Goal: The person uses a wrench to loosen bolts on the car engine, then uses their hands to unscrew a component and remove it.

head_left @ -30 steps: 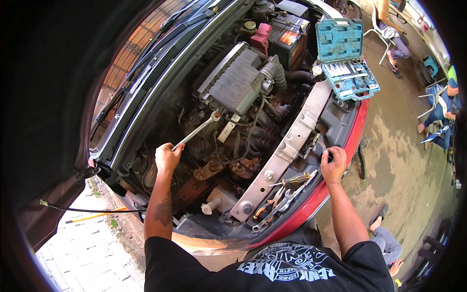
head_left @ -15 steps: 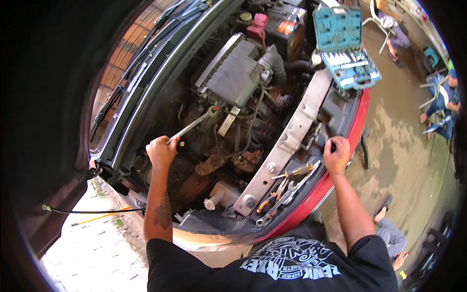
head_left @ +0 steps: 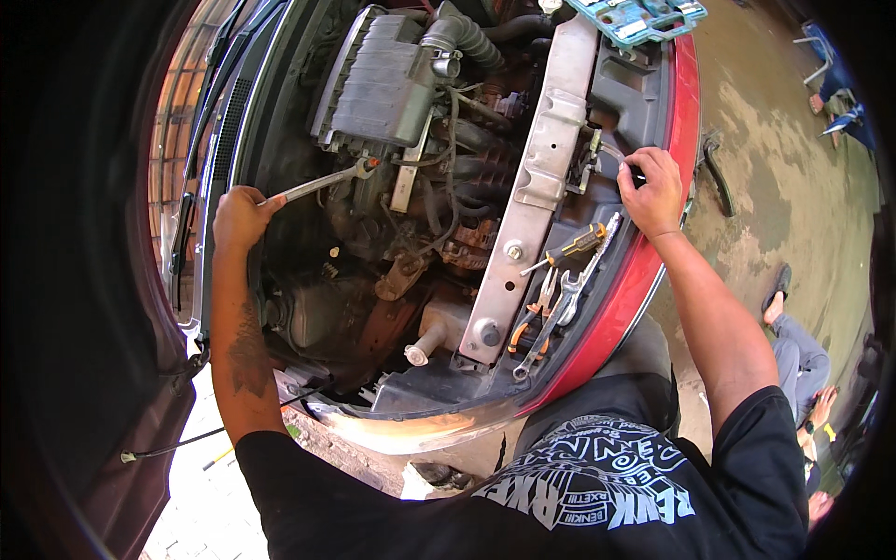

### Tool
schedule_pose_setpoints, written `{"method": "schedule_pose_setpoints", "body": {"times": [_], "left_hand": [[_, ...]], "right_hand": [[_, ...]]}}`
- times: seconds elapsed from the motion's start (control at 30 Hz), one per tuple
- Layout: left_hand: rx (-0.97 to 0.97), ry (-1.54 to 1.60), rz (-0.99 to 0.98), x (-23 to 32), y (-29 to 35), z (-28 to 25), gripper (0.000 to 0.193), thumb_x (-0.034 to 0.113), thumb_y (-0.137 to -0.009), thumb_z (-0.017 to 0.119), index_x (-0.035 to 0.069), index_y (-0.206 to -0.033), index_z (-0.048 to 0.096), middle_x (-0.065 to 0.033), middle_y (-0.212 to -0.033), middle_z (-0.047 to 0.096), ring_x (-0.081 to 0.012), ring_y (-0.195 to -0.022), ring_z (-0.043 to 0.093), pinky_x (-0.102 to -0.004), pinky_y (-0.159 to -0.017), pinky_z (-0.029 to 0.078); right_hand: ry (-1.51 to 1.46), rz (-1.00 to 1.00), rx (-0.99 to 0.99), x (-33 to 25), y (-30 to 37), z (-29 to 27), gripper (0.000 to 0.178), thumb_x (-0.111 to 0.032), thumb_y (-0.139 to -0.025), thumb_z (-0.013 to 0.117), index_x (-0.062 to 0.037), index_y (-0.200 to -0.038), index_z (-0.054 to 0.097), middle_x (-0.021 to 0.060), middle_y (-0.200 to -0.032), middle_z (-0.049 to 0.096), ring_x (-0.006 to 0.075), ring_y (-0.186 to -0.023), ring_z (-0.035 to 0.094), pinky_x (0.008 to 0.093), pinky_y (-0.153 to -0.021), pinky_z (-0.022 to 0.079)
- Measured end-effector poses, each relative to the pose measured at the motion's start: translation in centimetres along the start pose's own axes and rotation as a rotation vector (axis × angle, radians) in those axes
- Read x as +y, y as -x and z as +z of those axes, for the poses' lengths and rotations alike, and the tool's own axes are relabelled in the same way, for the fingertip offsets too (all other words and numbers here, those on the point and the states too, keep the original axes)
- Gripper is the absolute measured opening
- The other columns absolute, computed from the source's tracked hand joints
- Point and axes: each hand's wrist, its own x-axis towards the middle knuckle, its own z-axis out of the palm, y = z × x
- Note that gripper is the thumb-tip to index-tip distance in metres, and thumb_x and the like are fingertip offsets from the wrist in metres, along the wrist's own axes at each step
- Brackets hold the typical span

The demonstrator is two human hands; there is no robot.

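Note:
My left hand point(head_left: 243, 217) is closed round the end of a long metal wrench point(head_left: 322, 182). The wrench's far head meets a small orange-tipped part just below the grey ribbed air filter box point(head_left: 378, 79). My right hand point(head_left: 653, 194) hovers over or rests on the front edge of the car by the red bumper point(head_left: 623, 313), its fingers curled together. Whatever lies in those fingers, if anything, is too dark to make out. Close to it on the black front panel lie a yellow-and-black screwdriver point(head_left: 577, 246), orange-handled pliers point(head_left: 530, 319) and another wrench point(head_left: 560, 313).
A pale metal crossbar point(head_left: 537, 177) runs along the front of the engine bay. A teal socket case point(head_left: 644, 26) sits at its far end. A black hose-like piece point(head_left: 719, 177) lies on the ground beyond the bumper. Other people sit off to the right.
The view has shifted, so the engine bay appears farther left and higher. My left hand stays on the wrench, which now lies flatter in the picture. My right hand remains by the front edge.

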Motion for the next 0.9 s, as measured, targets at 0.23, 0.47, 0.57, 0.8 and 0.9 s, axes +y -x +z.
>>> {"method": "schedule_pose_setpoints", "body": {"times": [0.23,0.47,0.57,0.8,0.9], "left_hand": [[-0.085,-0.11,0.064,2.9,-4.7,-3.1,0.052,0.046,-0.075,0.092,-0.003,-0.082,0.076,-0.0217,-0.078,0.073,-0.0354,-0.077,0.075,-0.0461,-0.071,0.057],[-0.269,-0.181,0.047,4.4,-8.9,-4.8,0.049,0.042,-0.077,0.093,-0.002,-0.075,0.072,-0.0156,-0.074,0.073,-0.0279,-0.07,0.073,-0.0424,-0.069,0.055],[-0.335,-0.147,0.012,5.5,-9.6,-4.6,0.049,0.042,-0.077,0.094,-0.001,-0.069,0.07,-0.0111,-0.062,0.068,-0.0234,-0.058,0.068,-0.0408,-0.064,0.053],[-0.31,-0.156,0.109,4.7,-10.7,-4.2,0.049,0.037,-0.077,0.094,-0.001,-0.064,0.067,-0.0114,-0.058,0.065,-0.0219,-0.053,0.065,-0.0395,-0.059,0.051],[-0.356,-0.151,0.108,4.7,-11.7,-4.4,0.049,0.035,-0.078,0.094,-0.002,-0.062,0.066,-0.0114,-0.058,0.065,-0.0213,-0.05,0.063,-0.0389,-0.054,0.05]], "right_hand": [[0.002,0.016,0.018,0.0,0.0,0.0,0.01,-0.012,-0.081,0.076,-0.0083,-0.086,0.068,0.0062,-0.095,0.067,0.0293,-0.094,0.064,0.0429,-0.086,0.05],[-0.02,0.012,0.034,0.1,0.1,0.2,0.01,-0.01,-0.08,0.076,-0.008,-0.087,0.069,0.0072,-0.095,0.067,0.0299,-0.092,0.064,0.0422,-0.085,0.051],[-0.003,-0.002,0.047,0.2,0.1,-0.1,0.01,-0.01,-0.08,0.076,-0.0081,-0.087,0.069,0.007,-0.094,0.067,0.0297,-0.091,0.064,0.0421,-0.085,0.051],[0.009,0.027,0.017,0.0,0.2,0.0,0.01,-0.011,-0.081,0.077,-0.0084,-0.086,0.069,0.0063,-0.094,0.067,0.0292,-0.091,0.064,0.0422,-0.086,0.05],[0.01,0.015,0.018,-0.1,0.1,0.0,0.01,-0.012,-0.081,0.077,-0.0084,-0.086,0.069,0.0064,-0.094,0.067,0.0293,-0.091,0.064,0.0423,-0.086,0.05]]}}
